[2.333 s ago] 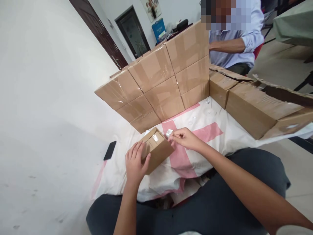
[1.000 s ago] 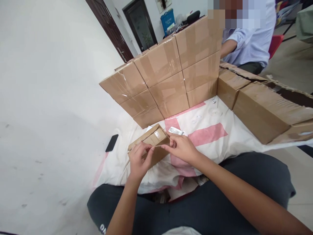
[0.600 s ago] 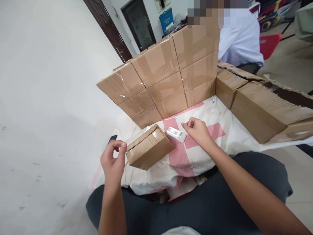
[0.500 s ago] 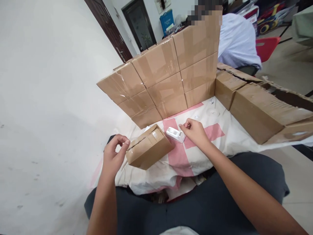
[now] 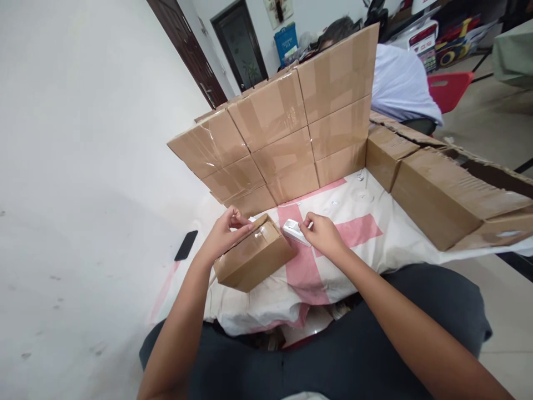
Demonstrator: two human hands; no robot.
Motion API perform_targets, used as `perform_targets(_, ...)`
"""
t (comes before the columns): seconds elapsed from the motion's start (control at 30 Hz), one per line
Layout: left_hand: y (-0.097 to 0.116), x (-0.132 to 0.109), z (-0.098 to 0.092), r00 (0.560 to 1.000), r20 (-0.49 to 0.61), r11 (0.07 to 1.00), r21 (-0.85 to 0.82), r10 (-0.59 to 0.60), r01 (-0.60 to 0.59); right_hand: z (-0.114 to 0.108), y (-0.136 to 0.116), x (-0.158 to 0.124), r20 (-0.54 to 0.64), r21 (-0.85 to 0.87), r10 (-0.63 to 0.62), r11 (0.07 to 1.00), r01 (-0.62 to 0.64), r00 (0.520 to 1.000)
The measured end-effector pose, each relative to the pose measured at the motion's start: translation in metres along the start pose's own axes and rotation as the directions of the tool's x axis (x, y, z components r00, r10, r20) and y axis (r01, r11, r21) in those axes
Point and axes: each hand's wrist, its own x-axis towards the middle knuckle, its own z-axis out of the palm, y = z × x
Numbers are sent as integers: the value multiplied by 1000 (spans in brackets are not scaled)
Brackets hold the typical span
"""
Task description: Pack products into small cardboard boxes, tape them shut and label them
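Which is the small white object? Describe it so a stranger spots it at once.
Find the tall cardboard wall. On the cloth before it sits a small brown carton; just right of that, by the right hand, lies the small white object. Its slim white body sets it apart from the carton.

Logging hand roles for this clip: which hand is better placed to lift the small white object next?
Probably the right hand: it is at the small white object, though contact is unclear. The left hand is farther off, at the top edge of the small cardboard box.
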Motion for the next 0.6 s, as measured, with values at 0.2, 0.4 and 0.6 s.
perform_targets(0.2,3,2,12,999,-28,978,-208,24,-29,-9,-3,0,-13,35,22,999,-22,1000)
perform_targets(0.4,5,-1,18,999,-41,962,-271,14,-25,0,-1,0,-2,21,-1,1000,1,1000)
perform_targets(0.6,1,3,23,999,-41,965,-262,8,-19,3,1,0,8,-13,-20,1000,21,1000)
